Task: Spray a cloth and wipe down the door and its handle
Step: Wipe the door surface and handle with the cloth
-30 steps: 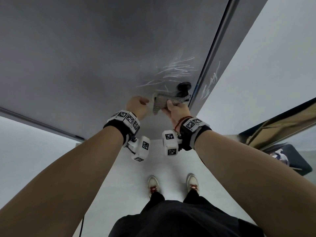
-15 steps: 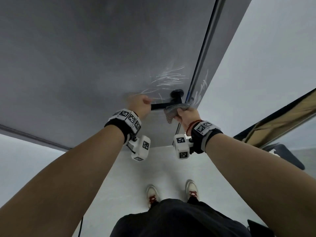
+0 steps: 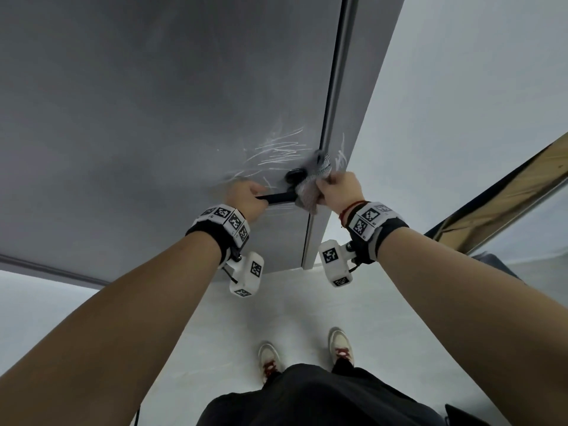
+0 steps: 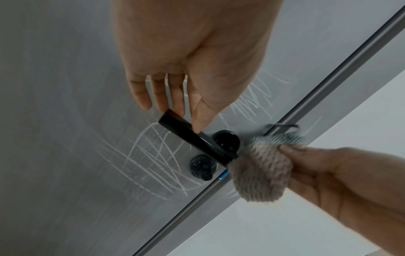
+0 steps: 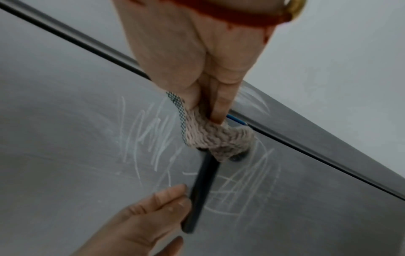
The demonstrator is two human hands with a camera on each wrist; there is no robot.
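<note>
1. Cloth (image 4: 260,170): bunched in the right hand (image 3: 339,192), fingers curled round it, pressed on the hinge end of the handle (image 4: 192,138) near the door (image 3: 153,118) edge.
2. Left hand (image 3: 246,199): fingers loosely extended, thumb and fingertips resting on the handle's free end, steadying it; not a full grip.
3. Handling judgement: cloth looks soft, light and limp; best kept wadded in the palm so no loose corner snags.
4. Handle looks rigid, smooth, likely slick when damp; hold at the free end.
5. White scratch marks (image 5: 149,135) surround the handle.
</note>
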